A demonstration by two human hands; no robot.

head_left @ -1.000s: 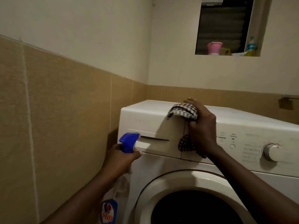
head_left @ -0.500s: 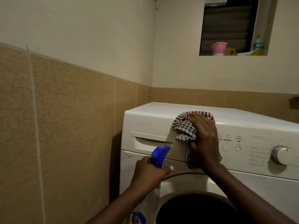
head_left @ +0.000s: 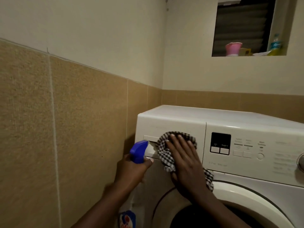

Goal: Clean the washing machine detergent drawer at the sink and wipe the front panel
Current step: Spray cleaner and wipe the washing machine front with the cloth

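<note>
The white front-loading washing machine (head_left: 222, 115) stands in the corner of a room with tan wall tiles (head_left: 74, 129) below cream paint. Its detergent drawer (head_left: 172, 124) sits pushed in, flush with the front, at the upper left corner of the machine, with its handle recess along the lower left part.

The right hand (head_left: 185, 162) lies flat on the drawer front, fingers straight and slightly spread, pressing a black-and-white checked cloth (head_left: 163, 155) against the panel. The cloth bunches out above the fingertips and to their left, covering the right end of the handle recess, and a tail of it hangs below the wrist onto the upper edge of the door ring (head_left: 246, 193).

The left hand (head_left: 133, 171) is just beside the drawer's lower left edge, its fingers curled round the neck of a spray bottle (head_left: 139, 151). The thumb lies across the front of the neck; whether a finger is on the trigger cannot be told. The blue trigger head tilts up and to the right, its nozzle overlapping the left end of the handle recess. The bottle's pale body hangs below the hand along the machine's left edge, with a blue and red label near the bottom.

Right of the drawer the control panel carries a dark display (head_left: 220, 140), a row of rectangular buttons (head_left: 241, 153), a round button (head_left: 260, 156) and a dial (head_left: 301, 162) cut off by the right edge.

High on the back wall, a window ledge holds a pink cup (head_left: 232, 48), something small and yellow, and a plastic bottle (head_left: 275, 43).
</note>
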